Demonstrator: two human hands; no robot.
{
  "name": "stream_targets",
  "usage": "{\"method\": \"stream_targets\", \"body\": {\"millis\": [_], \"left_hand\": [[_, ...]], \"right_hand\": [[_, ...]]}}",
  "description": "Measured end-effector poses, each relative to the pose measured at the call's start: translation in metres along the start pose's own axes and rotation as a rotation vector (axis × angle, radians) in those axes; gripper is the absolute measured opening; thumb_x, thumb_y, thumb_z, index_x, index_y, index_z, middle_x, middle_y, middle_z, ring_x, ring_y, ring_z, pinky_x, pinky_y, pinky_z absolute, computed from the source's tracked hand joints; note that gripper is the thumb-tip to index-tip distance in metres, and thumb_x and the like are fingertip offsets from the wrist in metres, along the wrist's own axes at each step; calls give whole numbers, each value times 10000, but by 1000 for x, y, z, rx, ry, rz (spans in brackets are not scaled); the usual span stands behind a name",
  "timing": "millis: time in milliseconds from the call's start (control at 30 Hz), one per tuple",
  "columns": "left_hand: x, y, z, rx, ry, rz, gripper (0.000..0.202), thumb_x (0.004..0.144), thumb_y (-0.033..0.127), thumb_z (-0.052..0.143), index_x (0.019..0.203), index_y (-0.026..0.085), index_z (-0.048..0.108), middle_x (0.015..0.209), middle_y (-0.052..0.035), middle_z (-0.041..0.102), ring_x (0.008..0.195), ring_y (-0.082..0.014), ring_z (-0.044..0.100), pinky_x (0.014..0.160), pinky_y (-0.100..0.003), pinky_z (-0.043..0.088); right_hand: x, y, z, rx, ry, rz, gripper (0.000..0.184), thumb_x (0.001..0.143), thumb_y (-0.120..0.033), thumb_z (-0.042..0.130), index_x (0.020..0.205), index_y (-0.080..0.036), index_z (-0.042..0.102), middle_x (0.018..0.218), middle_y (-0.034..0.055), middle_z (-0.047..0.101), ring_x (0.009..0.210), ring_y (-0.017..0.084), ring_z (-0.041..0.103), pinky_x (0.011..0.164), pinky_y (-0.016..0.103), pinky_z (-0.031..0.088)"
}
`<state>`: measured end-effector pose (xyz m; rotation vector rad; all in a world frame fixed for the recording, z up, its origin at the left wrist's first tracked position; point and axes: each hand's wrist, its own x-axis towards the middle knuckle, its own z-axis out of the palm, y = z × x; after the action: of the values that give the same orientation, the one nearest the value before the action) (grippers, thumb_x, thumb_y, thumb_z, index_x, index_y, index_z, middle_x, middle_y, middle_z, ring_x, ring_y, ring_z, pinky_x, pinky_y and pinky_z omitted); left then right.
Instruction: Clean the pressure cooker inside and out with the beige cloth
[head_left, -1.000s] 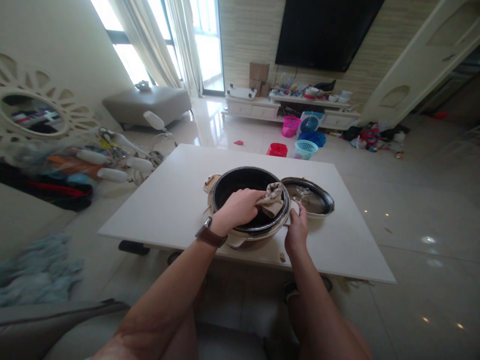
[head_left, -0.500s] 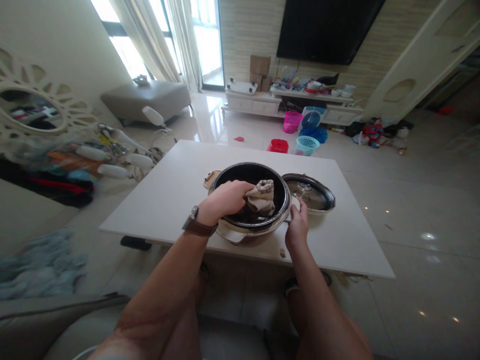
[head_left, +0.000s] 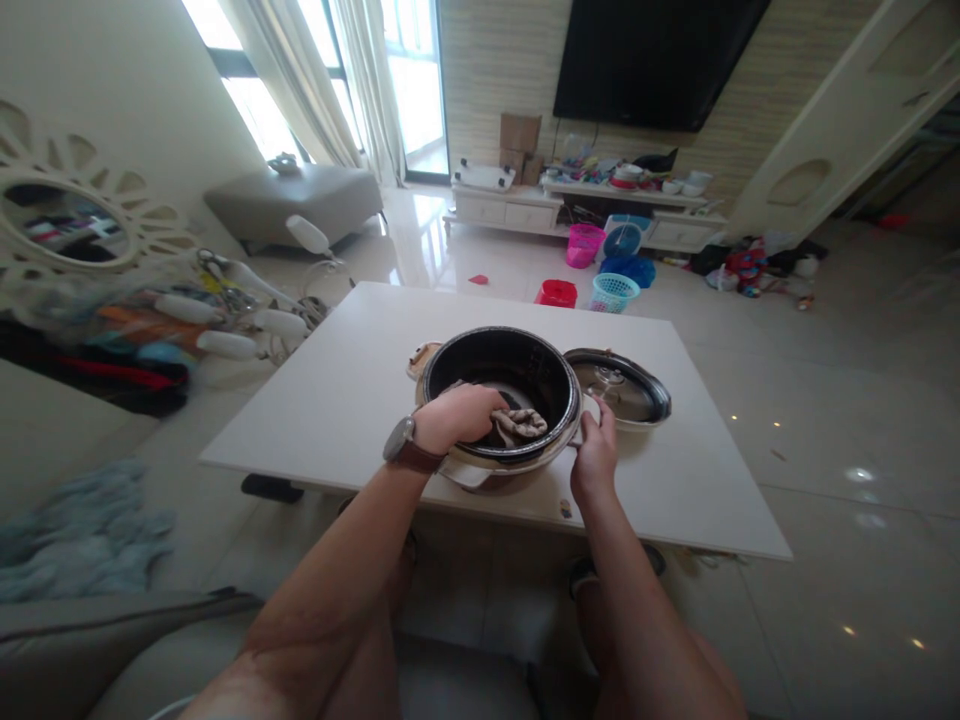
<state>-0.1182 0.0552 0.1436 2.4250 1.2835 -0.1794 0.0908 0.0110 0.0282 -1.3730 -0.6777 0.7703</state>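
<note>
Pot (head_left: 525,370): on white table (head_left: 360,380). Left hand (head_left: 457,415) inside near rim, fingers clamped on cloth (head_left: 521,423). Right hand (head_left: 595,450) gripping pot's right handle. Lid (head_left: 621,386) just right of pot.

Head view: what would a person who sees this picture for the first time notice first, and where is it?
The eye falls first on the big black pot in the middle of the white table. The left hand presses a beige cloth inside it at the near wall, while the right hand grips its right rim. Just right of the pot a metal-rimmed lid lies on the table.
</note>
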Motion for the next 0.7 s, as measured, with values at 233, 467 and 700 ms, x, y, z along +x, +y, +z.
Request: {"method": "stream_targets", "body": {"millis": [233, 467, 700], "left_hand": [[-10, 4, -18, 10, 187, -62, 421, 805, 93, 539, 1090, 283, 784, 1097, -78, 800, 1070, -270, 734, 889, -312, 525], [-9, 0, -25, 74, 582, -140, 433, 858, 81, 511, 1166, 287, 734, 1202, -58, 757, 1170, -271, 679, 981, -338, 506], [13, -9, 8, 65, 186, -45, 449, 837, 70, 525, 1146, 257, 791, 1193, -116, 778, 1162, -269, 710, 981, -342, 519]], "right_hand": [[0, -1, 0, -4, 18, 10, 520, 843, -460, 604, 1328, -276, 626, 1434, 50, 620, 1349, 234, 551, 1172, 430, 387], [0, 0, 0, 15, 3, 38, 540, 827, -469, 616, 1337, -290, 610, 1391, 31, 640, 1305, 234, 576, 1144, 429, 417], [-2, -4, 0, 3, 17, 23, 516, 832, -463, 618, 1315, -281, 632, 1418, 37, 630, 1343, 233, 555, 1183, 433, 376]]}}
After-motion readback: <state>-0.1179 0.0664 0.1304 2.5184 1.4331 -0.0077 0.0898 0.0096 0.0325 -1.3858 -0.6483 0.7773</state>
